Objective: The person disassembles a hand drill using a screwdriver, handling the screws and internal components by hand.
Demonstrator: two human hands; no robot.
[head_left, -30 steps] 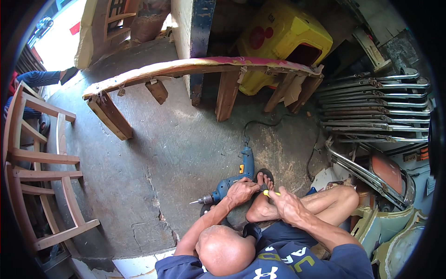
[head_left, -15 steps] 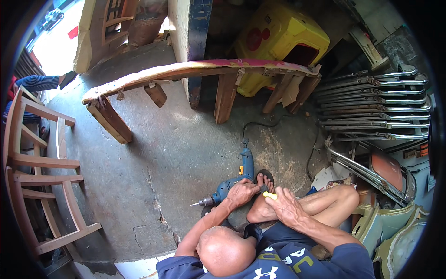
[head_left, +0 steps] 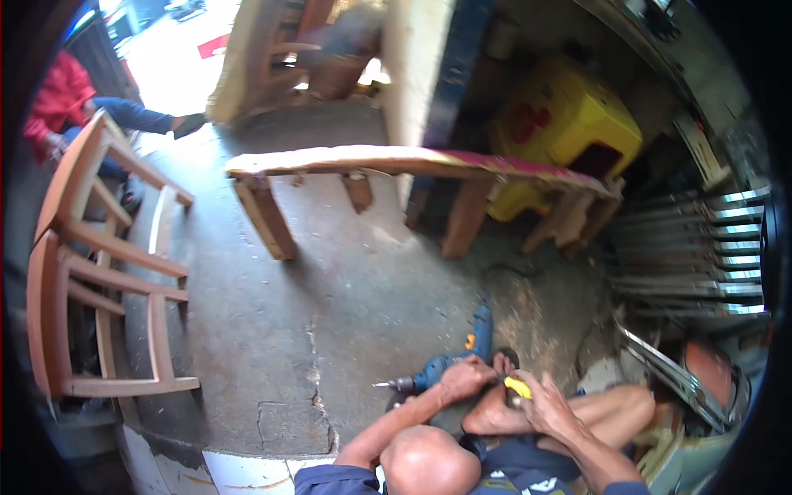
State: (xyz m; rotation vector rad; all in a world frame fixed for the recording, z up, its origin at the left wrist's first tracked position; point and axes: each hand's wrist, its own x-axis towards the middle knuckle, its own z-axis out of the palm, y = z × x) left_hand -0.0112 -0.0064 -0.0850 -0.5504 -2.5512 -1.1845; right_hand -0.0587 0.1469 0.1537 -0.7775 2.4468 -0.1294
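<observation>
Seated low with legs folded, I have both hands close together above my foot, beside a blue power drill lying on the floor. My right hand is closed around a yellow-handled tool. Its dark end points toward my left hand, but blur hides what kind of tool it is. The fingers of my left hand are drawn together near that dark end; whatever is in them is too small to make out. The drill's bit points left, and its handle reaches away from me.
A bench-like wooden frame with a padded top stands ahead, a yellow plastic stool behind it. Wooden chair frames stand left, near a person in red. Stacked metal-framed chairs fill the right. A cord trails over the floor.
My view has swung, so the surroundings sit further right and mostly lower. Both hands stay together, the right still gripping the yellow-handled tool. The person in red shows more fully.
</observation>
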